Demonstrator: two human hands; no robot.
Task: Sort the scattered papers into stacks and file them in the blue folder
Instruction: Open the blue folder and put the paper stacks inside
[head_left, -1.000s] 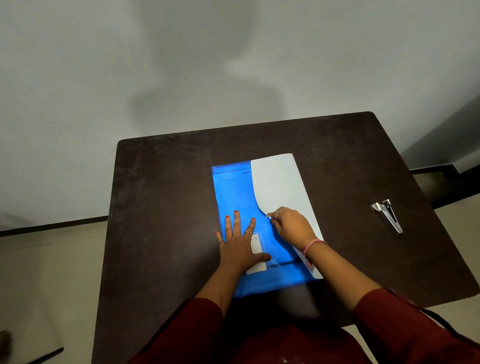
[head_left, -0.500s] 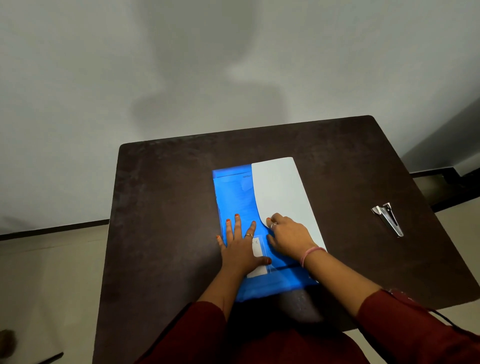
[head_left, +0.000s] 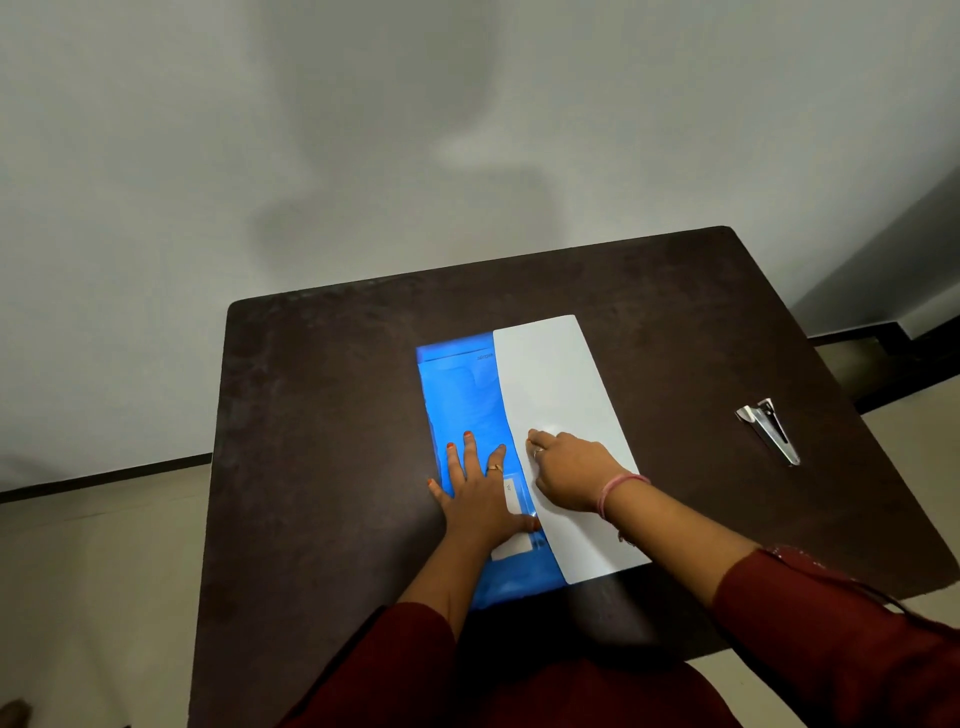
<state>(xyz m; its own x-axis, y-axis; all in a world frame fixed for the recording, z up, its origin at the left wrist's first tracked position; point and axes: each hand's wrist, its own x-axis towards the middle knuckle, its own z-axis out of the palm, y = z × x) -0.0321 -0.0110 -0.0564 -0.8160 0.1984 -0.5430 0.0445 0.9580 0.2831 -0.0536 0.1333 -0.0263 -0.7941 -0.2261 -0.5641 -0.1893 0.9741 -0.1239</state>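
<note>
The blue folder (head_left: 457, 395) lies lengthwise in the middle of the dark table (head_left: 322, 441). A white paper (head_left: 556, 384) lies flat over the folder's right half and sticks out past its right side. My left hand (head_left: 478, 493) presses flat on the folder's near left part with fingers spread, the thumb by a small white label (head_left: 511, 496). My right hand (head_left: 566, 473) rests on the paper with fingers curled at its left edge, apparently still pinching that edge. Whether other sheets lie beneath is hidden.
A small metal stapler-like tool (head_left: 769, 428) lies on the table's right side, apart from the paper. A plain wall stands just behind the table's far edge. Floor shows to the left and right of the table.
The paper's left edge, which my right hand held lifted and curved, has come down and now lies flat and straight on the folder. My left hand has stayed put.
</note>
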